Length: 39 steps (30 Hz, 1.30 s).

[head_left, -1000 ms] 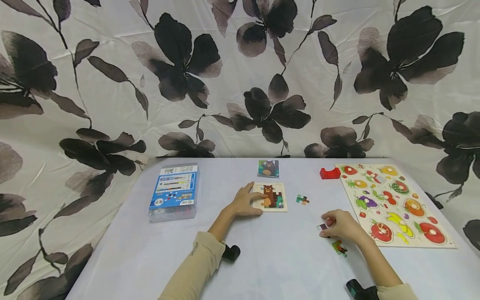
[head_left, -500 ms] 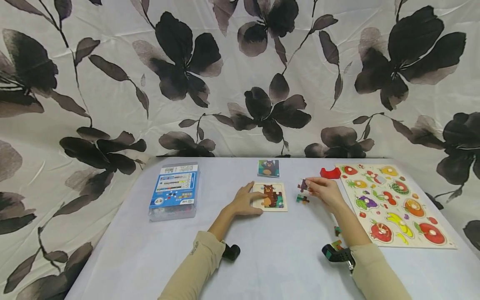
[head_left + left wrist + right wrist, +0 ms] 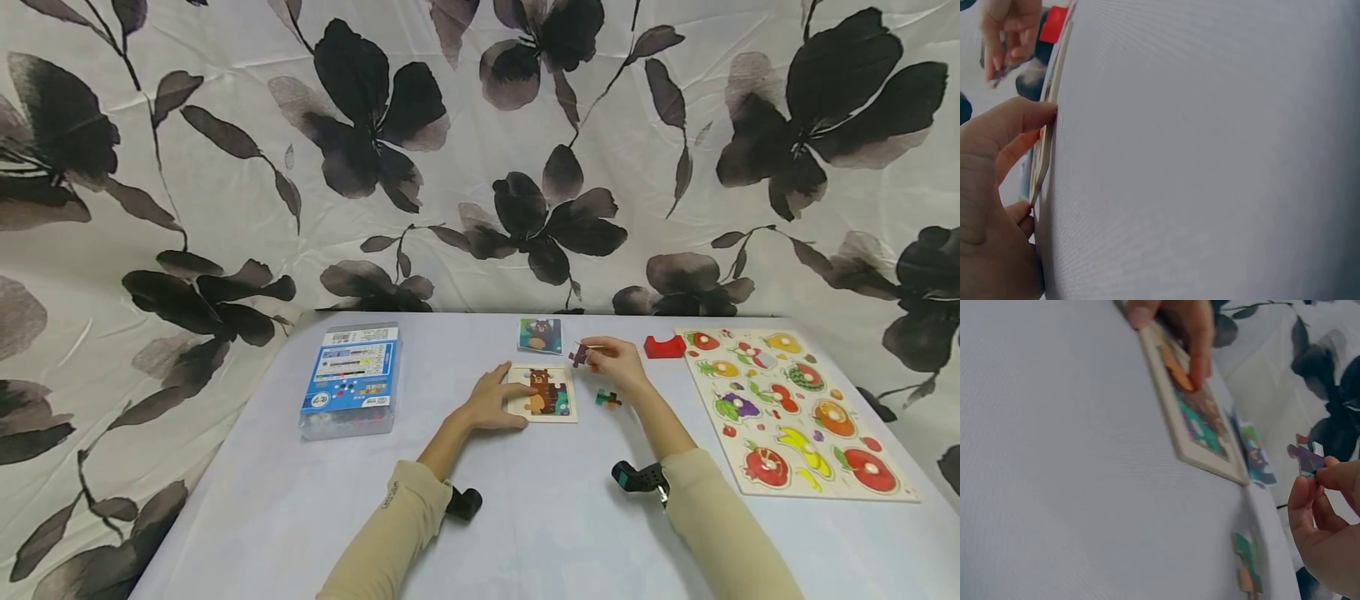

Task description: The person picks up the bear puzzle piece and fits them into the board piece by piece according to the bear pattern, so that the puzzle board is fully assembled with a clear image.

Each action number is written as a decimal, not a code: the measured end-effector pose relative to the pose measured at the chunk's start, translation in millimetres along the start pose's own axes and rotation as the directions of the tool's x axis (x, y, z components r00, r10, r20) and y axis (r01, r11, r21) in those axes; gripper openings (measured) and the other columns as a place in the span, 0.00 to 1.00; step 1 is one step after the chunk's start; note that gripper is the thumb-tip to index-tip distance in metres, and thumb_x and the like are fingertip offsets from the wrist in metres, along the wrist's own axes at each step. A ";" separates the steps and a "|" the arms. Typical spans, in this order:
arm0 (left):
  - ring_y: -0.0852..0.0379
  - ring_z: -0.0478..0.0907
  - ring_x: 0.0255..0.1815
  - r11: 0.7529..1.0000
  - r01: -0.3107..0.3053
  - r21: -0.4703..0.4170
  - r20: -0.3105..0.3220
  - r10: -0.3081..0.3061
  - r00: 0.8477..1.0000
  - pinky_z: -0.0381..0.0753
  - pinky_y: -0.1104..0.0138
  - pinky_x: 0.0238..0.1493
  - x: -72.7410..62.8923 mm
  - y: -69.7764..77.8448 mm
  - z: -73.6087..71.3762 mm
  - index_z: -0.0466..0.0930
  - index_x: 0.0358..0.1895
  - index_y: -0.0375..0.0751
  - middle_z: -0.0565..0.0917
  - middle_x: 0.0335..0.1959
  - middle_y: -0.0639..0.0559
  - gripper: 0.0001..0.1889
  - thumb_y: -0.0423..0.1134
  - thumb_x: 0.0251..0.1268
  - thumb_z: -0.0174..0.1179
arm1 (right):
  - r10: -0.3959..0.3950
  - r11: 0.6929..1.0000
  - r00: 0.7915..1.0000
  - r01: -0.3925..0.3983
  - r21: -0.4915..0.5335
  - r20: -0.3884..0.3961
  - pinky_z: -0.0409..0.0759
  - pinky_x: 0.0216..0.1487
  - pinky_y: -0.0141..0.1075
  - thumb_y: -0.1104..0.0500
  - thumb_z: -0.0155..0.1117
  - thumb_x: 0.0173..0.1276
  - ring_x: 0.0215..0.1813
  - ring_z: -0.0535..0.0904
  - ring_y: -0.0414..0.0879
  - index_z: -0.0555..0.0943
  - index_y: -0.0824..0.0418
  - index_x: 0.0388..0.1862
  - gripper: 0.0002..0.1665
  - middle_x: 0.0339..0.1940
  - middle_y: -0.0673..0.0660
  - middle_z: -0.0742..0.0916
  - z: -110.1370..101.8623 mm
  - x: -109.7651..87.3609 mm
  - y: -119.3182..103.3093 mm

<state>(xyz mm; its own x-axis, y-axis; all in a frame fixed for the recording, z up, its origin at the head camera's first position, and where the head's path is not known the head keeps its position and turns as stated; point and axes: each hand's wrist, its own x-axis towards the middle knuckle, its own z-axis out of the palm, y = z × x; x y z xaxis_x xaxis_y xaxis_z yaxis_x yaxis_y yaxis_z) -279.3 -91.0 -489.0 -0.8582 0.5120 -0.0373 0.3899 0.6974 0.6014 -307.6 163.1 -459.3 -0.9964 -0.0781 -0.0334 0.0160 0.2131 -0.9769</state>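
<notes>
My left hand (image 3: 487, 404) grips the small wooden puzzle board (image 3: 1210, 469), its thumb on the near edge and a finger resting on the brown bear picture (image 3: 542, 390). Above and right of the board, my right hand (image 3: 618, 365) pinches a dark purple jigsaw piece (image 3: 1307, 460) between thumb and fingertips, held clear of the table. A loose green and orange jigsaw piece (image 3: 608, 399) lies right of the board. Behind the board is a bear picture card (image 3: 540, 335). In the left wrist view the board shows edge-on, and the right hand is blurred.
A clear plastic box with a blue label (image 3: 350, 379) stands at the left. On the right lies a large fruit puzzle board (image 3: 757, 417), with a red notched block (image 3: 664, 347) by its far left corner. Floral cloth (image 3: 450, 167) hangs behind the table.
My right hand has picked up the purple jigsaw piece from the right and brought it up and left, near the bear board. Its sleeve now covers the pieces there. The left hand stays put.
</notes>
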 end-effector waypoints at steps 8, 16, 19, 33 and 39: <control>0.42 0.42 0.75 1.000 -0.011 0.005 -0.013 0.011 1.000 0.41 0.48 0.72 4.5 -9.5 5.9 0.77 0.60 0.54 0.49 0.74 0.37 0.31 0.57 0.48 0.65 | -0.150 0.956 0.980 0.178 -0.235 0.131 0.75 0.27 0.30 0.70 0.54 0.66 0.30 0.76 0.43 0.81 0.72 0.48 0.14 0.43 0.68 0.84 23.9 11.3 9.2; 0.38 0.44 0.74 0.999 0.013 0.035 0.004 -0.013 1.000 0.45 0.44 0.71 -3.2 5.8 -2.6 0.77 0.60 0.48 0.51 0.73 0.33 0.31 0.50 0.48 0.66 | -0.100 0.914 0.973 0.173 -0.367 0.209 0.74 0.35 0.32 0.69 0.62 0.61 0.37 0.75 0.47 0.82 0.69 0.48 0.15 0.41 0.63 0.83 30.3 11.7 9.4; 0.38 0.44 0.74 0.999 0.018 0.033 0.002 -0.018 1.000 0.45 0.44 0.71 -3.4 6.2 -3.0 0.77 0.60 0.48 0.51 0.73 0.34 0.31 0.50 0.48 0.66 | -0.079 0.896 0.972 0.166 -0.411 0.220 0.73 0.37 0.33 0.68 0.64 0.60 0.37 0.73 0.47 0.82 0.69 0.48 0.16 0.39 0.61 0.83 29.6 10.1 4.5; 0.37 0.45 0.74 0.999 0.004 0.034 -0.001 -0.004 1.000 0.44 0.44 0.71 -4.6 8.2 -4.8 0.78 0.59 0.47 0.51 0.73 0.32 0.30 0.49 0.47 0.66 | -0.178 0.753 0.930 0.340 -0.564 0.322 0.76 0.48 0.48 0.71 0.62 0.59 0.44 0.76 0.56 0.84 0.71 0.41 0.11 0.47 0.68 0.78 35.6 13.3 4.0; 0.39 0.44 0.75 0.999 0.010 0.039 0.012 -0.010 1.000 0.44 0.46 0.71 -3.6 7.0 -4.2 0.77 0.60 0.49 0.50 0.73 0.34 0.30 0.49 0.49 0.65 | -0.258 0.532 0.844 0.531 -0.659 0.471 0.68 0.52 0.51 0.69 0.61 0.62 0.49 0.73 0.59 0.83 0.71 0.44 0.12 0.48 0.63 0.80 38.6 5.7 5.6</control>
<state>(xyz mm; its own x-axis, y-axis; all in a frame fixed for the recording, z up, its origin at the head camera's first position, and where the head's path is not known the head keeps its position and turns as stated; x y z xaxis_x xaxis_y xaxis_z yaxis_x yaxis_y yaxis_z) -274.9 -90.1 -481.3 -0.8583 0.5104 -0.0528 0.3941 0.7217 0.5690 -310.0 126.2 -473.1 -0.8054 -0.5794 0.1248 -0.5755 0.7141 -0.3984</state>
